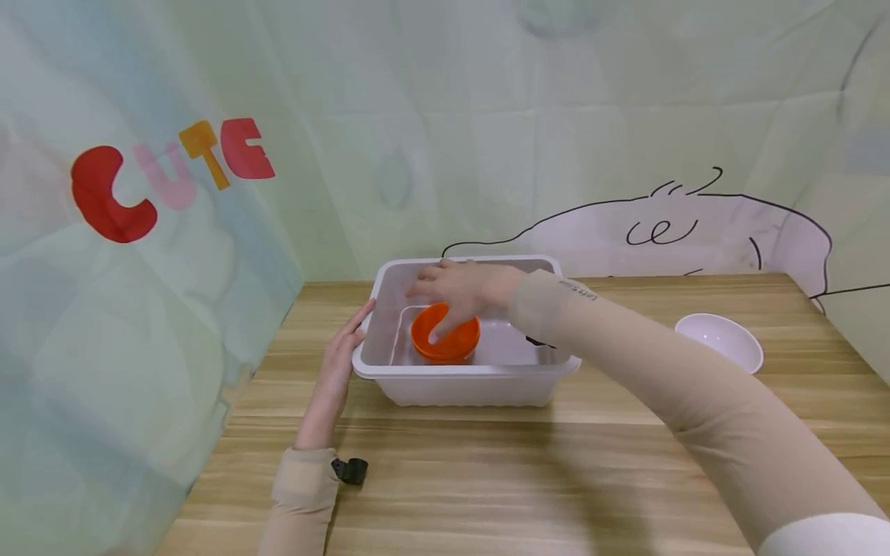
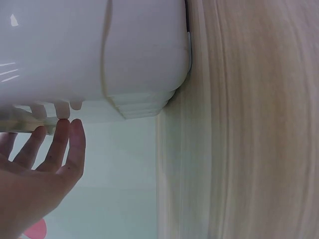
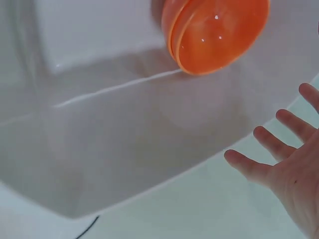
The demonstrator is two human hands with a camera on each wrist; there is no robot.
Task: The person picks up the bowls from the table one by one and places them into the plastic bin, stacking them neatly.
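Note:
A white plastic tub stands on the wooden table. Inside it sit stacked orange bowls, one nested in another, toward the tub's left half. My right hand hovers over the bowls with fingers spread and holds nothing; in the head view its thumb overlaps the upper bowl. The right wrist view shows those bowls apart from the outstretched fingers. At the tub's left side, my left hand rests against the outer wall by the rim, its fingertips touching just there in the left wrist view.
A white oval bowl lies on the table to the right of the tub. Behind the table hangs a printed cloth backdrop. A small black piece is fixed at the left wrist.

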